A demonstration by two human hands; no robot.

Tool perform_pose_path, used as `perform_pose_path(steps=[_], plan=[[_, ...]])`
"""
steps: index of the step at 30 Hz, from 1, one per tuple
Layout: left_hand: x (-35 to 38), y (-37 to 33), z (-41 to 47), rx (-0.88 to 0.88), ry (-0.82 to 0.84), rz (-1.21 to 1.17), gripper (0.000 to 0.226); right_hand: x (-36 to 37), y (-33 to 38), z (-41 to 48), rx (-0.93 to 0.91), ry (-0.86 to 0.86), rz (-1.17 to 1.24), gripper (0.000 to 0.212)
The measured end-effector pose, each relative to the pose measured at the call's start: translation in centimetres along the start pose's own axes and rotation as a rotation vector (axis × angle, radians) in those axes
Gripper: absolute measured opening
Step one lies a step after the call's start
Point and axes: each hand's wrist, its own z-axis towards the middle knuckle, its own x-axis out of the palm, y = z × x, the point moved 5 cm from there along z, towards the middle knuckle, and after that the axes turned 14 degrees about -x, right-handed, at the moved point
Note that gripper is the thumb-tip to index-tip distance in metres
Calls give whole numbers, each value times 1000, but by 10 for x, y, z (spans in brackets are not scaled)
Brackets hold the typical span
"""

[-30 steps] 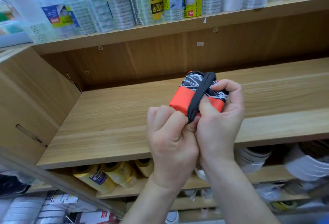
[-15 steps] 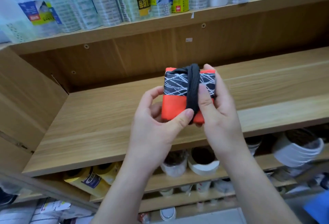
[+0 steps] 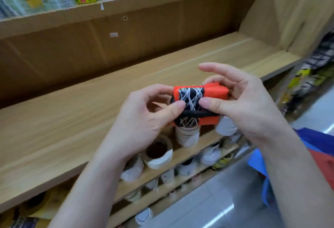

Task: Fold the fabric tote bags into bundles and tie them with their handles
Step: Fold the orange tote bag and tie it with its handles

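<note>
Above a wooden shelf (image 3: 72, 128), left grip (image 3: 144, 124) and right grip (image 3: 244, 108) pinch the bundle (image 3: 213, 92); its handle (image 3: 195, 114), riding the 6 o'clock edge, may slip off.

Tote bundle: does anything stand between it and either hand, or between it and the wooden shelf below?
Nothing visible does. The left hand and right hand both pinch the tote bundle, thumbs by its black handle, held at the wooden shelf front edge.
</note>
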Motion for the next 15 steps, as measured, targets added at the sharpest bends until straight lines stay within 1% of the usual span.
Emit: perform_pose_path(steps=[1, 4, 7, 9, 12, 13, 15], plan=[[10, 1, 6, -11, -2, -22, 22, -11, -3, -3, 4, -33, 4, 58], [44, -3, 20, -29, 39, -45, 22, -41, -10, -13, 20, -117, 12, 58], [81, -14, 30, -27, 55, -11, 31, -70, -13, -19, 9, -135, 52, 57], [104, -24, 38, -2, -2, 13, 29, -92, -14, -21, 40, -138, 93, 56], [133, -40, 55, 3, -115, -17, 14, -131, -23, -22, 160, -129, 109, 62], [142, -44, 62, -17, -133, -60, 13, -145, -28, -22, 182, -132, 91, 60], [160, -52, 75, -85, -117, -155, 11, -170, -36, -19, 164, -168, 46, 46]])
